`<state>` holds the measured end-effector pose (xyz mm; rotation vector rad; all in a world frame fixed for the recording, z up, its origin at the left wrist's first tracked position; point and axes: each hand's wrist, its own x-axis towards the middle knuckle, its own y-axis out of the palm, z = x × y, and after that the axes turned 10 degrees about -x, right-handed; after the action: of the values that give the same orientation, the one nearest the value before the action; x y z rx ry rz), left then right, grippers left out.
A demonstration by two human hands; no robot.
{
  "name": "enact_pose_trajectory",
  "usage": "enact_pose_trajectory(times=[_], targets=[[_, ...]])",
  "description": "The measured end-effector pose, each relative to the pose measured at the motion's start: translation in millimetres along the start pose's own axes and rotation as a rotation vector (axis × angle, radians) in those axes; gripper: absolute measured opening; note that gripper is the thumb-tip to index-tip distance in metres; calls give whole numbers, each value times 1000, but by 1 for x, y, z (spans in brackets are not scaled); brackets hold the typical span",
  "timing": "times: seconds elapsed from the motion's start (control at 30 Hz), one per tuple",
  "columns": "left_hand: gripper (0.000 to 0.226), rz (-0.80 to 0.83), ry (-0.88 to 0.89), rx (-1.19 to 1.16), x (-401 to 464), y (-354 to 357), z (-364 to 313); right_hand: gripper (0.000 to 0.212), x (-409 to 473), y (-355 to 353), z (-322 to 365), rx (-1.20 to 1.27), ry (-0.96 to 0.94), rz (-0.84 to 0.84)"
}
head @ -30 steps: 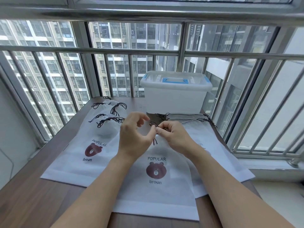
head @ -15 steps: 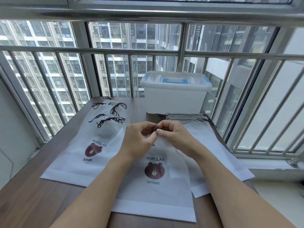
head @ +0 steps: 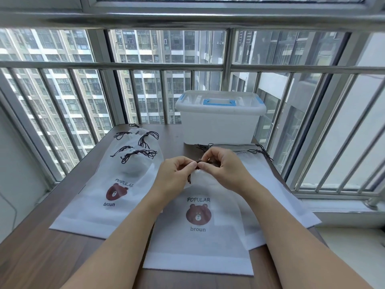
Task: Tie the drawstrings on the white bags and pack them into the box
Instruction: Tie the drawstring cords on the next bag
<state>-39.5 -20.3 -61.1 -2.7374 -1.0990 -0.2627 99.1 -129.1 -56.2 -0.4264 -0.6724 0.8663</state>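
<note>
A white drawstring bag [head: 200,243] with a brown bear print lies flat in front of me on the wooden table [head: 41,257]. Its neck is gathered and both hands pinch its dark drawstring [head: 190,177] there: my left hand [head: 177,172] from the left, my right hand [head: 224,166] from the right, fingertips touching. A loose cord end hangs below my left fingers. To the left lies a pile of white bags [head: 108,190] with bunched black cords at their tops. A translucent plastic box [head: 220,117] with a blue handle stands shut at the table's far edge.
More white bags [head: 270,190] lie flat under and right of the front bag, their cords near the box. A metal window railing [head: 145,66] runs behind the table and down both sides. A white ledge [head: 343,207] lies to the right.
My left fingers, spread a second ago, have closed onto the cord. Both hands have drawn together at the bag's neck, and the bag has shifted slightly toward me.
</note>
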Motion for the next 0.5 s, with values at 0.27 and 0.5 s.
enact_pose_trajectory(times=[0.27, 0.5], targets=[[14, 118, -180, -446, 0, -1, -2, 14, 2, -2, 0, 169, 9, 16], [7, 56, -114, -315, -3, -4, -3, 13, -1, -2, 3, 212, 54, 67]])
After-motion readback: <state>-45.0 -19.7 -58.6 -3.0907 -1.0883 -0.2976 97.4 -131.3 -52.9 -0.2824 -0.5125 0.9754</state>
